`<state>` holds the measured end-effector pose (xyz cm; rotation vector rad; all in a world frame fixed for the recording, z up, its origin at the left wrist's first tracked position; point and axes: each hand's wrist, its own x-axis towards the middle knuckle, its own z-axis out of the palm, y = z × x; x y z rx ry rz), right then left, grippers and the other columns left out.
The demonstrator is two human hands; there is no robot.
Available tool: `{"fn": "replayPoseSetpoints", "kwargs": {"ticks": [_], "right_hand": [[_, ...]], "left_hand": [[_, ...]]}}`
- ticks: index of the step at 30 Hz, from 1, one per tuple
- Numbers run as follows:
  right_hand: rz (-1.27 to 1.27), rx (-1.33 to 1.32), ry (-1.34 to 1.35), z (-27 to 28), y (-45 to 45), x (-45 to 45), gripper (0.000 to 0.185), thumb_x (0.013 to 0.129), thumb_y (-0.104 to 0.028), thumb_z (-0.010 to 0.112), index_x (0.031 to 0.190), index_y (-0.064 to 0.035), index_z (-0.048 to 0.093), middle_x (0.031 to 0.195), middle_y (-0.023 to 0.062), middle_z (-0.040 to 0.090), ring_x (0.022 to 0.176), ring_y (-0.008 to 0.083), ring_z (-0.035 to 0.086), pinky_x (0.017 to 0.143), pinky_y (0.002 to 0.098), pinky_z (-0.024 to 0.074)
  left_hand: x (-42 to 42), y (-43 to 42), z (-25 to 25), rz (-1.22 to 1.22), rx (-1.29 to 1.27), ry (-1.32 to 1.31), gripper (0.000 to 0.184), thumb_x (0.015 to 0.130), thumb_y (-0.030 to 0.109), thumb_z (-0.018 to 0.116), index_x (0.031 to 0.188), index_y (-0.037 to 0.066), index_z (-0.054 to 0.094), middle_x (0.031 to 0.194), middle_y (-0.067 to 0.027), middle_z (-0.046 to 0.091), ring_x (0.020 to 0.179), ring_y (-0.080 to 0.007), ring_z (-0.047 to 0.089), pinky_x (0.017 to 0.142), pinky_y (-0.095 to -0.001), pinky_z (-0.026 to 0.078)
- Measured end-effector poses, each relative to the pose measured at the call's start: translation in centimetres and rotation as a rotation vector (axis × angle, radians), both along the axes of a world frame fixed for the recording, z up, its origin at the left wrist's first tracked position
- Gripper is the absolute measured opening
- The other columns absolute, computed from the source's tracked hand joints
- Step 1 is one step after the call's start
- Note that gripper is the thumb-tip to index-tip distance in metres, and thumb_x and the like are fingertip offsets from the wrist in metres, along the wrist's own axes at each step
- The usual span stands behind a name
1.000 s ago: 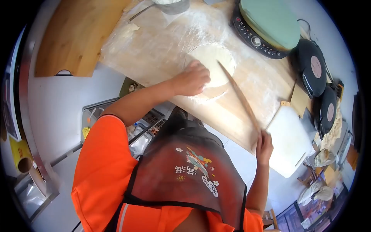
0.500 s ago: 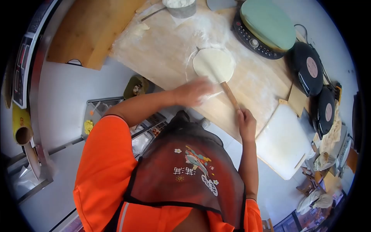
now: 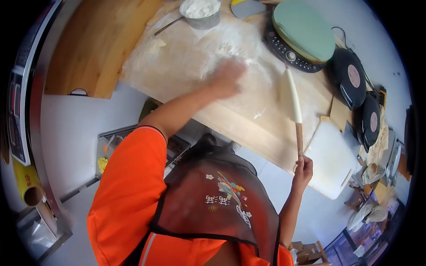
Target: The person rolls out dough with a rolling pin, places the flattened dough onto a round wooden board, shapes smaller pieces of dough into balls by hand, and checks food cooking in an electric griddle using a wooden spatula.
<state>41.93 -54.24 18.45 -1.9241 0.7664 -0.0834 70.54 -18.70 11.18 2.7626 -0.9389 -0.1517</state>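
Note:
My right hand [image 3: 303, 172] is closed around the near end of a thin wooden rolling pin [image 3: 299, 139]. Over the pin's far part hangs a thin round dough sheet [image 3: 291, 95], folded down and lifted off the board. My left hand [image 3: 228, 79] hovers above or touches the floured wooden board [image 3: 173, 77]; motion smears its fingers, and nothing can be made out in it. Loose white flour [image 3: 226, 51] lies just beyond that hand. At the back stands a metal pot [image 3: 206, 21] of flour with a long handle.
A round griddle [image 3: 306, 29] with a green top stands back right, beside two black round appliances [image 3: 348, 77]. A white cutting board [image 3: 330, 155] lies at the right edge. Leftward are a brown wooden panel [image 3: 97, 44] and a scraper [image 3: 247, 8] farther back.
The dough sheet, which lay flat on the board with the pin across it, now hangs from the pin. My right hand has moved right with it; my left hand has moved farther forward.

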Motion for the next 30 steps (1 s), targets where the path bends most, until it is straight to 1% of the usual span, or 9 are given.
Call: {"fn": "replayPoseSetpoints", "kwargs": {"ticks": [1,2,3,6,12,15,21,26,30], "right_hand": [[-0.038,-0.01,-0.026,-0.3,-0.3,-1.2,0.021,0.103,-0.022,0.065,0.108,-0.0018,0.067,0.084,-0.0008,0.06,0.071,0.0055,0.049,0.062,0.0221,0.0397],[-0.099,-0.03,-0.003,0.1,0.0,-2.3,0.021,0.103,-0.023,0.065,0.108,-0.0017,0.067,0.083,-0.0009,0.059,0.069,0.0054,0.048,0.06,0.0224,0.039],[-0.16,-0.051,0.016,0.6,0.4,-3.1,0.022,0.103,-0.023,0.065,0.107,-0.0017,0.066,0.083,-0.001,0.059,0.066,0.0054,0.046,0.058,0.0228,0.0383],[-0.268,-0.148,-0.027,-0.7,-0.1,-5.6,0.024,0.103,-0.028,0.065,0.103,-0.0037,0.065,0.08,-0.0002,0.059,0.059,0.0032,0.041,0.052,0.0213,0.0325],[-0.363,-0.362,-0.048,-3.4,0.5,-6.9,0.03,0.104,-0.03,0.063,0.103,-0.0006,0.065,0.083,0.002,0.06,0.064,0.0084,0.046,0.057,0.0257,0.0403],[-0.411,-0.337,0.054,-2.1,3.5,-4.7,0.032,0.105,-0.028,0.061,0.11,0.003,0.065,0.096,0.0101,0.067,0.088,0.0198,0.061,0.082,0.0347,0.0513],[-0.211,-0.391,0.056,-4.3,9.1,-2.0,0.022,0.103,-0.017,0.063,0.115,0.0015,0.066,0.105,0.0136,0.069,0.095,0.0244,0.065,0.088,0.0347,0.0519],[-0.014,-0.478,-0.031,-5.3,13.8,0.4,0.018,0.101,-0.014,0.064,0.116,-0.0052,0.066,0.106,0.0138,0.066,0.095,0.0316,0.067,0.083,0.0396,0.0553],[0.158,-0.609,-0.067,-4.2,15.2,2.0,0.023,0.096,-0.013,0.068,0.119,-0.0138,0.066,0.106,0.0103,0.064,0.089,0.0344,0.067,0.07,0.0449,0.0559]], "left_hand": [[-1.8,-2.8,3.1,-0.081,0.008,0.189,0.086,0.088,0.047,0.07,0.158,0.009,0.038,0.164,-0.0189,0.033,0.155,-0.0369,0.022,0.127,-0.0573,0.008],[-3.9,-5.4,2.3,-0.276,-0.147,0.248,0.086,0.085,0.048,0.071,0.155,0.01,0.042,0.164,-0.0186,0.033,0.155,-0.0389,0.02,0.127,-0.056,0.009],[-5.8,-6.9,3.2,-0.495,-0.13,0.205,0.084,0.087,0.047,0.068,0.156,0.007,0.04,0.165,-0.0184,0.032,0.156,-0.0361,0.021,0.127,-0.0556,0.01],[-5.4,-11.2,-1.0,-0.555,-0.127,-0.01,0.084,0.091,0.048,0.064,0.157,0.004,0.037,0.166,-0.0178,0.031,0.157,-0.032,0.019,0.128,-0.0548,0.007],[6.9,-4.3,-2.6,0.119,-0.063,-0.09,0.081,0.097,0.051,0.057,0.158,0.003,0.034,0.167,-0.0179,0.028,0.159,-0.0306,0.016,0.128,-0.0534,0.003],[8.3,-3.5,-3.8,0.083,-0.145,-0.16,0.079,0.097,0.049,0.057,0.157,0.003,0.035,0.168,-0.0176,0.028,0.159,-0.0307,0.017,0.128,-0.0528,0.005],[-0.1,-5.8,-0.5,-0.473,-0.124,-0.049,0.079,0.096,0.047,0.061,0.158,0.003,0.035,0.167,-0.0178,0.028,0.158,-0.0315,0.019,0.129,-0.0509,0.008],[-1.5,4.4,1.2,-0.316,-0.105,0.134,0.081,0.095,0.043,0.065,0.157,0.002,0.033,0.168,-0.0193,0.025,0.158,-0.0317,0.017,0.129,-0.0509,0.008],[0.5,11.0,0.7,-0.021,0.077,-0.119,0.079,0.095,0.045,0.065,0.155,0.002,0.037,0.166,-0.0198,0.031,0.157,-0.0315,0.022,0.128,-0.0488,0.013]]}}
